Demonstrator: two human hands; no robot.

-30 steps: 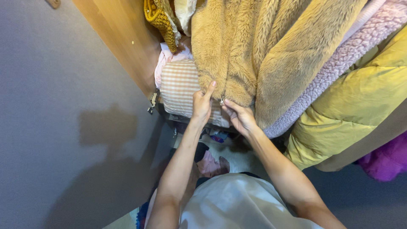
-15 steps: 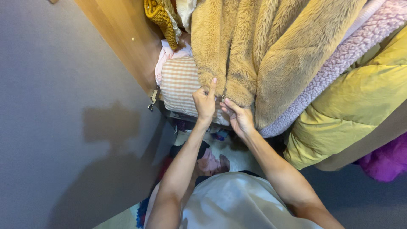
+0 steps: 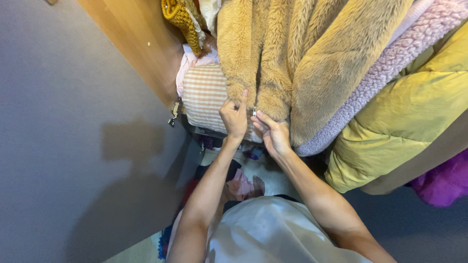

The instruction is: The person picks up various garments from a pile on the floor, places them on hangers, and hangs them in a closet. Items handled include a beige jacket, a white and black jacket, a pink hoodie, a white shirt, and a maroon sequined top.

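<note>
A tan fluffy coat (image 3: 297,53) hangs in a wardrobe in front of me. My left hand (image 3: 235,118) pinches the bottom hem of the coat's left front panel. My right hand (image 3: 273,135) holds the bottom of the right front panel, fingers at a small metal zipper pull (image 3: 254,112) between the two hands. Both hands meet at the coat's lower front edge.
An orange-and-white checked garment (image 3: 207,95) hangs left of the coat, beside a wooden wardrobe side panel (image 3: 141,46). A pink fleece (image 3: 390,63), a yellow puffer jacket (image 3: 409,122) and a purple garment (image 3: 446,182) hang on the right. A grey wall (image 3: 68,146) fills the left. Clothes lie on the floor below.
Both hands have closed in on the coat's bottom front edge; the right hand has shifted to the zipper pull, and the left thumb has risen along the hem.
</note>
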